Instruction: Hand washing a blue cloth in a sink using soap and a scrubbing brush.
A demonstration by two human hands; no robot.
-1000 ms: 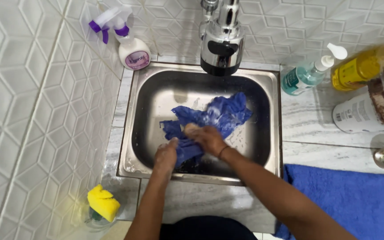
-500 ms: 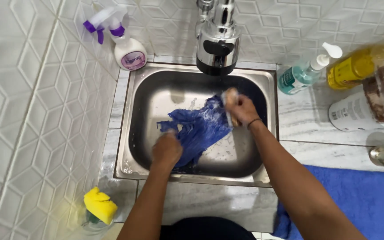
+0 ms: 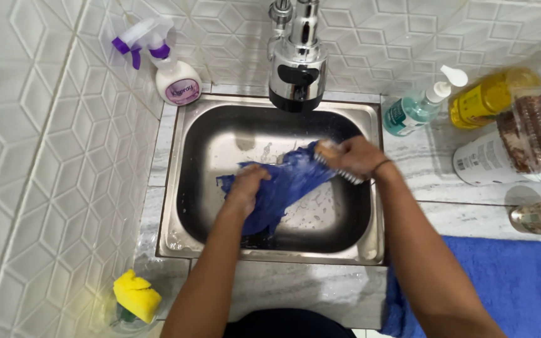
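- one view only, from a camera on the person's head, above and just in front of the sink (image 3: 176, 188).
- faces steeply down and slightly forward; tap (image 3: 297, 69) at top centre, tiled wall (image 3: 45, 156) up the left side.
- close range: both forearms enter from the bottom edge, the basin fills the middle.
- counter (image 3: 446, 188) and blue towel (image 3: 502, 281) reach the right edge.
- no second view to overlap with.

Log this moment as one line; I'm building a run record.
left hand: pressing blue cloth | right hand: gripping scrub brush on cloth | place: steel sink
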